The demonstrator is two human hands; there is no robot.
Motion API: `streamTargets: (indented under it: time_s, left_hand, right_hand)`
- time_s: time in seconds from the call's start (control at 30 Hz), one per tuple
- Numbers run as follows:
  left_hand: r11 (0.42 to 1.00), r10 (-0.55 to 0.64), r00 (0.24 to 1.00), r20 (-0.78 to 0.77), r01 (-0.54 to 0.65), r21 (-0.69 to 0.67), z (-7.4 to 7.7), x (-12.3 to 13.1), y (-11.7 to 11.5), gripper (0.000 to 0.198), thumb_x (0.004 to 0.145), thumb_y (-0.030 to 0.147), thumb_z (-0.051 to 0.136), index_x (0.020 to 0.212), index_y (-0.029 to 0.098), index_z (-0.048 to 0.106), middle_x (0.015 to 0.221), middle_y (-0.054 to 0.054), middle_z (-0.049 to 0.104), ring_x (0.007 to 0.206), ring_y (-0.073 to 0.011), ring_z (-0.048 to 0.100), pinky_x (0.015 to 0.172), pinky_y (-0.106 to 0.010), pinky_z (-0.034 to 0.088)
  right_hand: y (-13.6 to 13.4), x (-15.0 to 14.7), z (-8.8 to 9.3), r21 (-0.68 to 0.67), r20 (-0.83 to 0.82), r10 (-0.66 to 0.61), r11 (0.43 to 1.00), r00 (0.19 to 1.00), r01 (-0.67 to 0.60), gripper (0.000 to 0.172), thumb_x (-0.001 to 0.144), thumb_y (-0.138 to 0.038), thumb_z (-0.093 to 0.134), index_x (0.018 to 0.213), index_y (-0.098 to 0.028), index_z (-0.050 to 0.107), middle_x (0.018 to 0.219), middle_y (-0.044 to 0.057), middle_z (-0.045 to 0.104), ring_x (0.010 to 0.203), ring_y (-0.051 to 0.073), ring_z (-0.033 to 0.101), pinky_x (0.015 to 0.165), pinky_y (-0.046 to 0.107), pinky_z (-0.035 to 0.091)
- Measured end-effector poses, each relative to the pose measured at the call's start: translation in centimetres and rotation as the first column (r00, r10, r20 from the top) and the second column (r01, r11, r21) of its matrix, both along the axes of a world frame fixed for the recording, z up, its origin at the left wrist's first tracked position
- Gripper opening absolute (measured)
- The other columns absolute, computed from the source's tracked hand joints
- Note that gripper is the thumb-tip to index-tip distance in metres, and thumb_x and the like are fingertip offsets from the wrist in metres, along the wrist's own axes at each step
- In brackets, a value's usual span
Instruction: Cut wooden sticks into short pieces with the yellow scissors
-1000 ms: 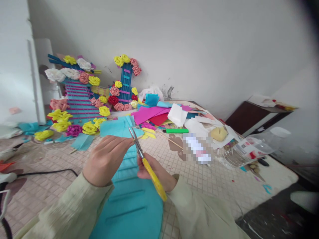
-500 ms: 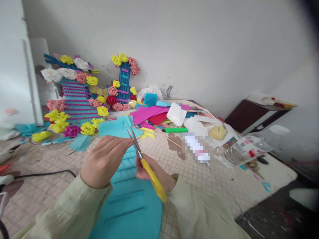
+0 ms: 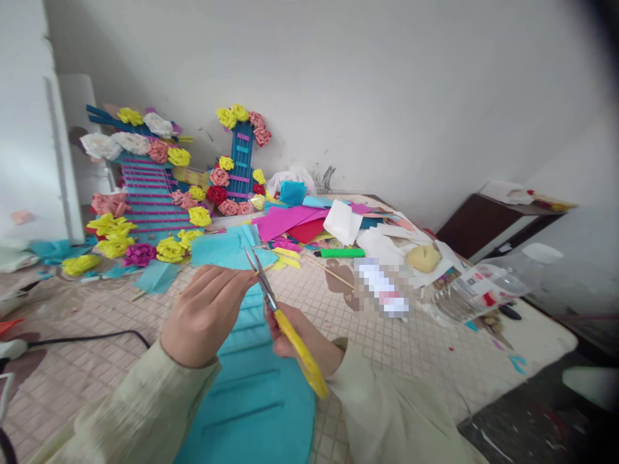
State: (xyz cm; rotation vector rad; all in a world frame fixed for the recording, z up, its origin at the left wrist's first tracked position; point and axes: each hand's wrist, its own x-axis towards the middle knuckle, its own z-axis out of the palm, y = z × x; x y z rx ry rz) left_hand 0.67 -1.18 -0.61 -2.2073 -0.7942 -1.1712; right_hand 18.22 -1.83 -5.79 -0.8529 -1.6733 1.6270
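Observation:
My right hand [image 3: 307,338] is wrapped round the yellow handles of a pair of scissors [image 3: 293,341], whose metal blades point up and away, slightly apart. My left hand [image 3: 206,309] is closed in a pinch beside the blades. From its fingertips a thin wooden stick [image 3: 268,266] seems to stick out and cross between the blades; most of it is hidden by the fingers. Below both hands lies a turquoise paper-covered shape [image 3: 256,412], rounded at the near end, with dark slits and raised strips across it.
Two flower-decorated paper pieces [image 3: 149,193] lean against the wall at the back left. Coloured paper sheets [image 3: 280,222], a green marker [image 3: 341,253] and another wooden stick [image 3: 329,270] lie on the table. A clear plastic bottle [image 3: 478,293] rests on the right.
The scissors' handles have swung slightly to the right and down with my right hand. My left hand has stayed nearly in place beside the blades.

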Motion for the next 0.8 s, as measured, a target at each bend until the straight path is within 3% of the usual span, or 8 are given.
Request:
streamTargets:
  time_s: [0.23, 0.47, 0.67, 0.8]
  left_hand:
    - [1.000, -0.008, 1.000, -0.018, 0.008, -0.018, -0.35, -0.33, 0.45, 0.006, 0.087, 0.007, 0.056, 0.092, 0.010, 0.058, 0.078, -0.008, 0.068, 0.069, -0.0203, 0.062, 0.063, -0.035, 0.048]
    - [1.000, -0.013, 1.000, -0.014, 0.013, -0.020, -0.48, -0.52, 0.43, 0.008, 0.088, 0.008, 0.056, 0.095, 0.011, 0.058, 0.079, -0.006, 0.068, 0.070, -0.0194, 0.062, 0.064, -0.035, 0.048]
    - [0.999, -0.020, 1.000, -0.003, 0.020, -0.032, -0.46, -0.43, 0.48, 0.008, 0.088, 0.008, 0.056, 0.095, 0.012, 0.057, 0.079, -0.006, 0.068, 0.069, -0.0190, 0.062, 0.064, -0.034, 0.049]
    - [0.999, -0.028, 1.000, -0.003, 0.028, -0.030, -0.35, -0.32, 0.47, 0.010, 0.089, 0.008, 0.055, 0.096, 0.013, 0.057, 0.079, -0.005, 0.068, 0.070, -0.0187, 0.062, 0.064, -0.034, 0.049]
  right_hand:
    - [-0.09, -0.35, 0.57, 0.024, 0.000, -0.036, 0.999, 0.999, 0.036, 0.030, 0.064, -0.034, 0.064, 0.069, -0.022, 0.037, 0.064, -0.005, 0.034, 0.058, 0.010, 0.031, 0.050, 0.024, 0.024]
    - [-0.31, -0.22, 0.79, -0.111, -0.006, -0.011, 0.994, 1.000, 0.011, 0.046, 0.066, -0.053, 0.069, 0.075, -0.022, 0.037, 0.066, -0.006, 0.032, 0.058, 0.010, 0.028, 0.054, 0.027, 0.024]
    - [-0.38, -0.14, 0.76, -0.089, 0.009, -0.021, 0.996, 1.000, 0.022, 0.043, 0.068, -0.051, 0.067, 0.076, -0.022, 0.036, 0.069, -0.005, 0.032, 0.062, 0.011, 0.030, 0.056, 0.027, 0.025]
    - [-0.23, -0.21, 0.25, -0.026, -0.005, -0.032, 0.999, 0.999, 0.032, 0.031, 0.068, -0.036, 0.064, 0.075, -0.022, 0.038, 0.069, -0.005, 0.034, 0.063, 0.012, 0.032, 0.055, 0.026, 0.027]
